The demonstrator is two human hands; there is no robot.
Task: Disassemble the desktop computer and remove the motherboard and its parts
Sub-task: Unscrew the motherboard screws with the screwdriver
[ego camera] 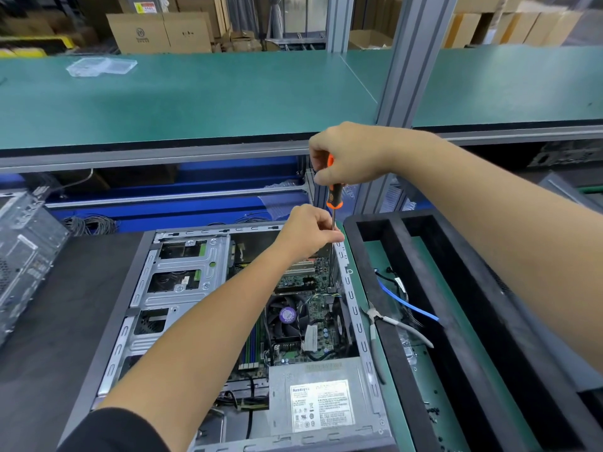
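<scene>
An open desktop computer case (182, 288) lies on its side in front of me. Inside it sits the green motherboard (310, 282) with a CPU fan (288, 316), and a grey power supply (313, 399) at the near end. My right hand (349, 154) grips the orange-and-black handle of a screwdriver (333, 197) held upright. Its shaft runs down into the case near the right wall. My left hand (306, 231) pinches the shaft just below the handle. The tip is hidden among the board parts.
A black foam tray (456, 321) stands to the right, with a blue cable (404, 301) and small screws in its slots. Grey pliers (391, 321) lie across its left rim. Another metal case (23, 252) stands at the left. A green shelf (195, 99) runs overhead behind.
</scene>
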